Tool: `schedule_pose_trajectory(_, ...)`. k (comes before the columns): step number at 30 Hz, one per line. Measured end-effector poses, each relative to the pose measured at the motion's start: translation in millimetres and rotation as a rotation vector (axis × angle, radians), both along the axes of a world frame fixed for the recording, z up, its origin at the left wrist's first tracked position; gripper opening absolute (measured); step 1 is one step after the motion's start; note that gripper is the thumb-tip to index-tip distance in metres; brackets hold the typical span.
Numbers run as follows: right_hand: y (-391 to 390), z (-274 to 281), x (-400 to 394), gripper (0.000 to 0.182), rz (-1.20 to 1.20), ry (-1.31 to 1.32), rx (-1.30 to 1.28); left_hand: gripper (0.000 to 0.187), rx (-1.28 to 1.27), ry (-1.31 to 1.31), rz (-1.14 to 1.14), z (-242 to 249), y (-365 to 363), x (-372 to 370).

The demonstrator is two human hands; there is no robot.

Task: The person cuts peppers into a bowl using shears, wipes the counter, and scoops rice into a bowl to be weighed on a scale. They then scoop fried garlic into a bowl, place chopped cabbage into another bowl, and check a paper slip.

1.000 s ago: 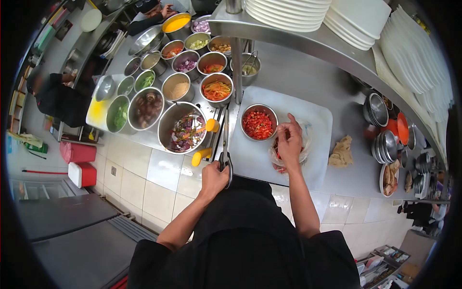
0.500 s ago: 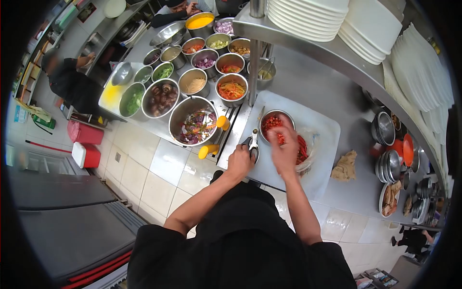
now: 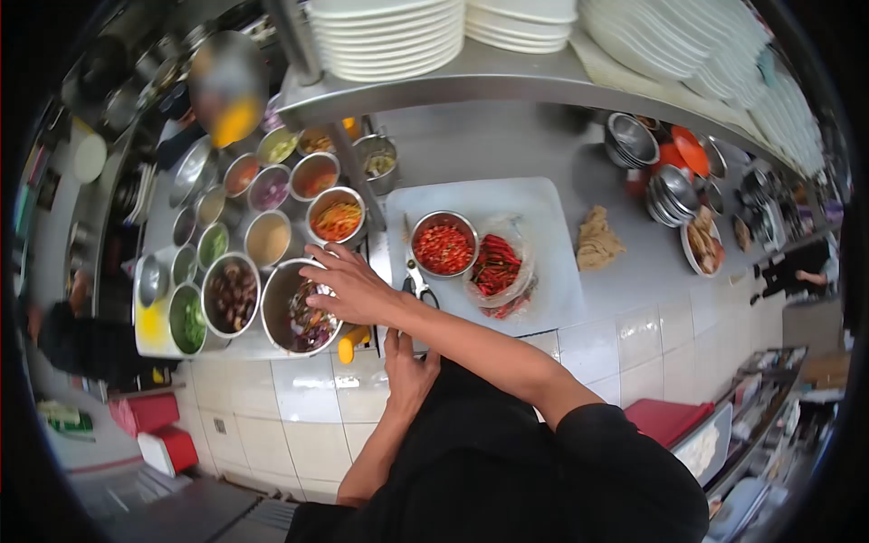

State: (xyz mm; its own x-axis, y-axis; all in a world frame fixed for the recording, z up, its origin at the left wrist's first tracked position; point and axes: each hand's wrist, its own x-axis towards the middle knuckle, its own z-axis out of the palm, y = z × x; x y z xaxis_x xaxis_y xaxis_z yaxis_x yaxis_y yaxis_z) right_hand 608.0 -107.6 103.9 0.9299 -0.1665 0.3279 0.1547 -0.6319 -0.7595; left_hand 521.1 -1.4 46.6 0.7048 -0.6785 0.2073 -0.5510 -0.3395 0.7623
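Note:
My right hand is open, fingers spread, over the rim of a large steel pot holding purple and orange scraps. Beneath my right forearm, my left hand is close to my black apron at the counter edge, its thumb apart from the fingers; nothing shows in it. Scissors lie on the white cutting board, just beyond my right wrist. Chopped red chillies fill a steel bowl on the board. Beside it, an open plastic bag holds whole red chillies.
Steel containers of cut vegetables, including orange-red strips and green pieces, crowd the left. A brown cloth lies right of the board. Plates are stacked on the overhead shelf. A person in black stands far left.
My right hand has left the chilli bowl and moved left to the scrap pot. My left hand has let go of the scissors and drawn back towards my body. My view has turned.

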Motion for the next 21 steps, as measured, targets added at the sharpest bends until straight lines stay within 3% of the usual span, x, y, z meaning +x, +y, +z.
schedule_pose_trajectory(2, -26, 13, -37, 0.036, -0.155, -0.246, 0.037, 0.036, -0.046, -0.074, 0.048, 3, 8, 0)
schedule_pose_trajectory(4, -75, 6, -92, 0.033, -0.498, -0.282, -0.074, 0.032, -0.098, -0.056, -0.013, 6, 18, 3)
schedule_pose_trajectory(6, -131, -11, -158, 0.034, -1.011, -0.344, -0.248, 0.024, -0.125, 0.014, -0.068, 11, 25, 4)
schedule_pose_trajectory(7, -171, -42, -202, 0.032, -1.196, -0.249, -0.468, 0.021, -0.112, 0.067, -0.091, 13, 29, 4)
schedule_pose_trajectory(8, -211, -75, -258, 0.034, -1.266, 0.030, -0.567, 0.018, -0.106, 0.099, -0.133, 19, 30, 3)
schedule_pose_trajectory(9, -220, -76, -281, 0.037, -1.445, 0.195, -0.672, 0.016, -0.101, 0.129, -0.171, 21, 28, 2)
schedule_pose_trajectory(10, -224, -87, -304, 0.038, -1.592, 0.411, -0.576, 0.016, -0.125, 0.102, -0.170, 19, 26, -2)
schedule_pose_trajectory(11, -236, -125, -331, 0.039, -1.547, 0.562, -0.647, 0.014, -0.100, 0.157, -0.192, 17, 22, -8)
schedule_pose_trajectory(13, -260, -173, -371, 0.049, -1.169, 0.690, -0.376, 0.013, -0.084, 0.193, -0.217, 20, 6, -20)
schedule_pose_trajectory(16, -248, -153, -370, 0.047, -1.152, 0.556, -0.213, 0.016, 0.049, 0.279, -0.308, 23, -23, -49)
schedule_pose_trajectory(18, -244, -131, -356, 0.044, -1.246, 0.059, -0.213, 0.018, 0.034, 0.295, -0.338, 30, -49, -74)
schedule_pose_trajectory(20, -249, -136, -348, 0.033, -1.251, 0.028, -0.308, 0.021, 0.016, 0.319, -0.364, 35, -82, -105)
schedule_pose_trajectory(21, -249, -136, -347, 0.031, -1.165, 0.133, -0.286, 0.022, 0.014, 0.317, -0.376, 33, -99, -120)
